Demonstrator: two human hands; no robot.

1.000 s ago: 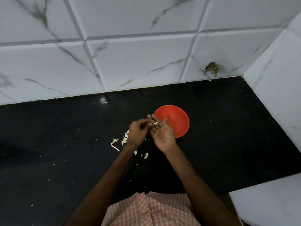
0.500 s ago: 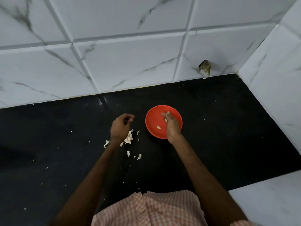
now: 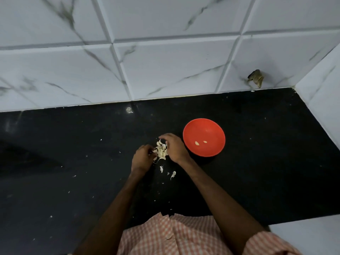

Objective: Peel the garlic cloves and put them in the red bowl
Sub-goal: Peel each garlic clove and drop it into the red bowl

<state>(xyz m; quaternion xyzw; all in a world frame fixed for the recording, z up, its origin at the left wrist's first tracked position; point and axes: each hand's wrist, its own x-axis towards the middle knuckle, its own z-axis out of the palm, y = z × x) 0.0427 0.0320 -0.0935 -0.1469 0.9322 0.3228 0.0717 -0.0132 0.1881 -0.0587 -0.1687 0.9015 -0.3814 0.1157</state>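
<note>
1. The black surface [image 3: 257, 162] runs from a white marble-tile wall [image 3: 165, 70] at 12 o'clock to a second tiled wall [image 3: 323, 100] at 3 o'clock.
2. A pile of garlic cloves [image 3: 161, 151] lies on the surface near the middle of the view, pale and partly in their skins.
3. The left hand [image 3: 142, 159] is at 9 o'clock of the pile, knuckles up, with its fingers curled in against the pile's edge. I cannot tell whether its grip holds a clove.
4. The right hand [image 3: 174, 149] is at 3 o'clock of the pile, its fingers arched over the top with the tips down on the cloves at 12 o'clock. The fingers hide what is under them, so I cannot tell whether this grip has closed on one.
5. The red bowl [image 3: 202, 126] stands upright on the surface at 2 o'clock of the pile, just beside the right hand but apart from it.
6. Two peeled cloves [image 3: 197, 143] lie close together in the bowl, low in its 7 o'clock part.
7. Loose skin scraps [image 3: 173, 174] lie at 6 o'clock of the pile, between the two forearms. Smaller white flecks are scattered towards 8 o'clock.
8. A small brownish object [image 3: 255, 78] sits on the wall near the corner at 2 o'clock. What it is cannot be made out.
9. An orange-and-white checked shirt [image 3: 171, 236] fills the view's 6 o'clock edge.
</note>
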